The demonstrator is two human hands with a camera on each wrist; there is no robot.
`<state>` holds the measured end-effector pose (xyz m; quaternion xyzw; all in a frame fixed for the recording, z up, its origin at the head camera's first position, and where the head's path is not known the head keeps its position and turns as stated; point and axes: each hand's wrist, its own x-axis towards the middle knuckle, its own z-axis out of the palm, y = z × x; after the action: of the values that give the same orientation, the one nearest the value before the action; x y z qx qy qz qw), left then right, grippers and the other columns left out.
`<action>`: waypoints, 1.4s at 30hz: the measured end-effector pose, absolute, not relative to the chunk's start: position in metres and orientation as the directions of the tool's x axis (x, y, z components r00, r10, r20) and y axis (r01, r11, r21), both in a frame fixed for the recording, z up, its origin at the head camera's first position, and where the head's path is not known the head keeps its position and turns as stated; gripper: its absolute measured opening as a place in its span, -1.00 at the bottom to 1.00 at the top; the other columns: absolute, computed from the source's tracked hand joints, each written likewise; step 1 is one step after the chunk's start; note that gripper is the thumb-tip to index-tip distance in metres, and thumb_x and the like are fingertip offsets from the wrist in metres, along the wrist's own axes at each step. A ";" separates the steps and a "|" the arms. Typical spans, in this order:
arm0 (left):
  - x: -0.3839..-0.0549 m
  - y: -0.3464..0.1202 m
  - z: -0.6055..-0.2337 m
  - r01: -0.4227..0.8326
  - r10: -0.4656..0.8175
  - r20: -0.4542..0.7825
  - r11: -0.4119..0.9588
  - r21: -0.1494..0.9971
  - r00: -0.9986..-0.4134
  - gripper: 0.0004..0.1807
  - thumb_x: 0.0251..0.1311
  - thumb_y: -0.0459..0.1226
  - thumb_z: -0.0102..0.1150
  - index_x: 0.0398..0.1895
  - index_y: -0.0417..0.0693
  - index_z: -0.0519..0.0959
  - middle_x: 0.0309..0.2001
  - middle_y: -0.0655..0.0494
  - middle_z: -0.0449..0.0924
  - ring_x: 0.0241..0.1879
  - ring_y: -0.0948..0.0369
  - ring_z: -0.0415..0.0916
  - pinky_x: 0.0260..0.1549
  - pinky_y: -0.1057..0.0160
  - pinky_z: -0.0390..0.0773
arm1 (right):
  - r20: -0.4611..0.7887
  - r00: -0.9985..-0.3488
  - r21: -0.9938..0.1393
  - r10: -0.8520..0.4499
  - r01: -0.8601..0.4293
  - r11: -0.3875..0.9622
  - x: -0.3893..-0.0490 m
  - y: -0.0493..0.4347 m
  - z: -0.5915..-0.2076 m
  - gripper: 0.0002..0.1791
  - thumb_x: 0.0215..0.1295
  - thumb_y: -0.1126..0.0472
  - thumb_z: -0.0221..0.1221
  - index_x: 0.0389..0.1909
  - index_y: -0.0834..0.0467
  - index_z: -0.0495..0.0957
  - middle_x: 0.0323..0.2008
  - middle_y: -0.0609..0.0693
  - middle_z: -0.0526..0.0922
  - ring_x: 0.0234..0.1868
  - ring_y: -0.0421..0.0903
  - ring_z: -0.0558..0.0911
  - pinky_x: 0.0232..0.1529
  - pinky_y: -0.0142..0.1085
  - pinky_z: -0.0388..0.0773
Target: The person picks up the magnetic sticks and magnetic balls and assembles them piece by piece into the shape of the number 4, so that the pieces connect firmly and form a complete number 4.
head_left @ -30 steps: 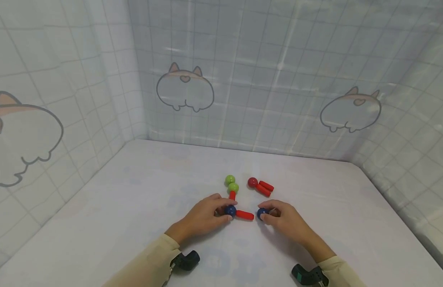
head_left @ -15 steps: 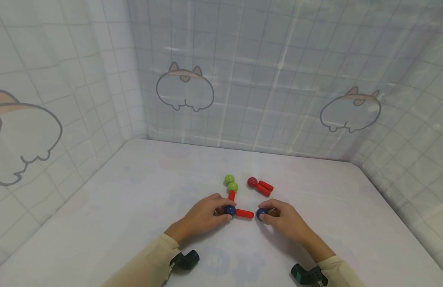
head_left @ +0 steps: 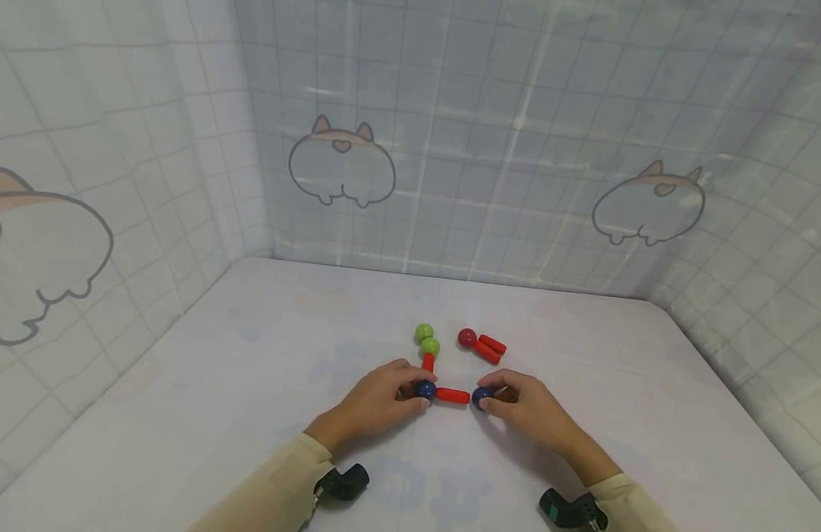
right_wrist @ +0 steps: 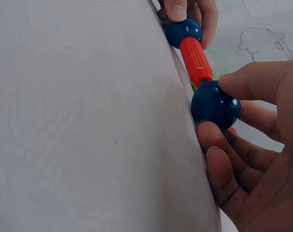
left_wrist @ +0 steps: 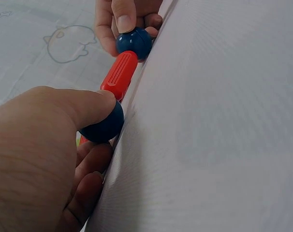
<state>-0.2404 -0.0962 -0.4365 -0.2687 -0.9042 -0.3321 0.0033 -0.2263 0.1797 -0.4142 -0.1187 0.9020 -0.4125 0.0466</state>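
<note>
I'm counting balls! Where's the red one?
In the head view, the red ball lies right of the two green balls, beside two red sticks, beyond the right hand.

Head view looks down; close wrist views share red rod [left_wrist: 120, 73]

A pale tabletop [head_left: 184, 391] with faint bluish prints runs back to the far wall sheet [head_left: 463, 133], glossy and grid-lined, where soft vertical streaks of light shine between two cartoon animal rumps [head_left: 342, 174] (peach-coloured ears included). Matching grid-lined sheeting forms the left wall [head_left: 151, 125], bearing another such drawing [head_left: 51, 251], and the right wall [head_left: 762, 236].
</note>
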 end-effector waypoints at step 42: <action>-0.244 -0.098 -0.438 0.493 0.474 0.199 0.648 0.581 -0.857 -0.51 0.26 -0.06 0.33 0.28 0.20 0.58 -0.12 0.32 0.48 -0.22 0.33 0.45 -0.21 0.33 0.55 | 0.066 -0.940 -0.674 -0.335 -0.289 0.679 -0.229 0.182 -0.420 -0.61 0.28 0.19 0.34 0.13 -0.11 0.67 -0.01 -0.14 0.61 -0.20 -0.12 0.55 -0.17 -0.30 0.58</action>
<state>-0.2445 -0.0978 -0.4382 -0.2666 -0.9075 -0.3243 0.0145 -0.2294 0.1820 -0.4205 -0.1704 0.9158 -0.3623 0.0316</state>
